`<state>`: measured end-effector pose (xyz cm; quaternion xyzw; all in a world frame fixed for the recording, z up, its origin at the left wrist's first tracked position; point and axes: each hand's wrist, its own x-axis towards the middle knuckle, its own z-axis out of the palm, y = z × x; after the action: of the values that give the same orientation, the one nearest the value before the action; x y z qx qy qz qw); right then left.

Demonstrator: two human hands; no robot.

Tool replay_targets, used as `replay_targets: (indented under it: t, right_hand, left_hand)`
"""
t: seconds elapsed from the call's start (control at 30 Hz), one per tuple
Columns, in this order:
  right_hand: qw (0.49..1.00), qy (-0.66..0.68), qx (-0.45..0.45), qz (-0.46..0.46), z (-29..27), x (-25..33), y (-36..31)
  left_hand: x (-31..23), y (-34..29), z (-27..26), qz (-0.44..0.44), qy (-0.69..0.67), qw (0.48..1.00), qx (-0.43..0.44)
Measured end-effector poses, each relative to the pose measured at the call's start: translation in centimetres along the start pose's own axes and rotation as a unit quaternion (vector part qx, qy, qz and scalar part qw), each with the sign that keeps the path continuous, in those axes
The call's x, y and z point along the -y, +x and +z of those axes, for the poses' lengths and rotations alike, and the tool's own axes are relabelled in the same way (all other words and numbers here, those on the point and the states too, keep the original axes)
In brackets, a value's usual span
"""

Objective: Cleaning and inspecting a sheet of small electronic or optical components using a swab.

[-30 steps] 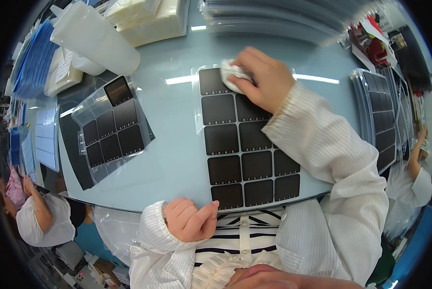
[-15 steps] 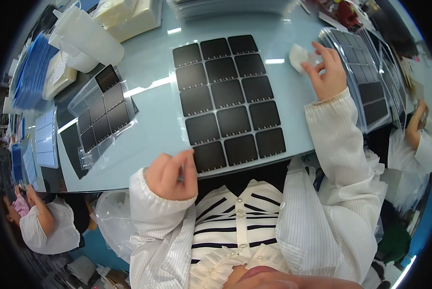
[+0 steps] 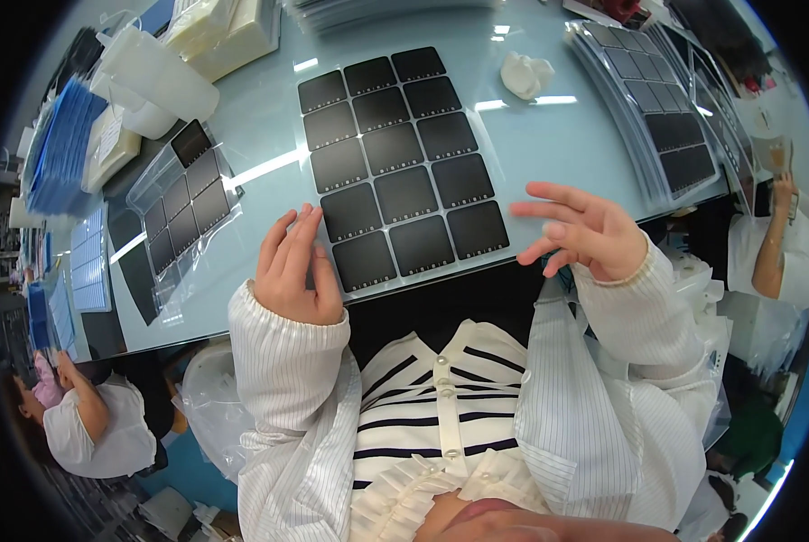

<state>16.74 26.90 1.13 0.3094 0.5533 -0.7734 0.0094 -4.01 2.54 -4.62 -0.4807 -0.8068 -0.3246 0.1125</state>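
Note:
A clear sheet holding a grid of black rectangular panels (image 3: 405, 193) lies flat on the glass-topped table before me, close to its front edge. At the sheet's near left edge is my left hand (image 3: 297, 269), fingers stretched out and nothing in them; its fingertips seem to touch the edge. My right hand (image 3: 594, 228) is open with fingers spread, just off the near right side of the sheet, and it holds nothing. A crumpled white wad (image 3: 525, 75), tissue or cloth, rests on the table beyond the sheet's far right side.
A smaller panel sheet (image 3: 186, 203) on clear plastic lies to the left. Behind it stand a translucent white jug (image 3: 156, 72) and a stack of blue sheets (image 3: 64, 149). More panel sheets are piled (image 3: 657, 108) at the right. Other people sit at both sides.
My right hand has left the white wad and come nearer to me, its fingers spreading. My left hand's pinched fingers have straightened along the sheet's left edge. The view has shifted slightly.

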Motion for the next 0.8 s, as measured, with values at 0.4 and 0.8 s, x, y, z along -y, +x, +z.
replay_targets:
  t: [0.4, 0.8]
  right_hand:
    - [0.988, -0.124, 0.022, -0.094, 1.4, -3.0, 3.3]
    - [0.905, -0.267, -0.116, -0.309, 4.0, -5.0, 3.0]
  left_hand:
    - [-0.3, 0.1, 0.0, 0.001, 0.007, 1.0, -0.019]
    - [-0.7, 0.1, -0.6, -0.025, -0.021, 0.999, -0.015]
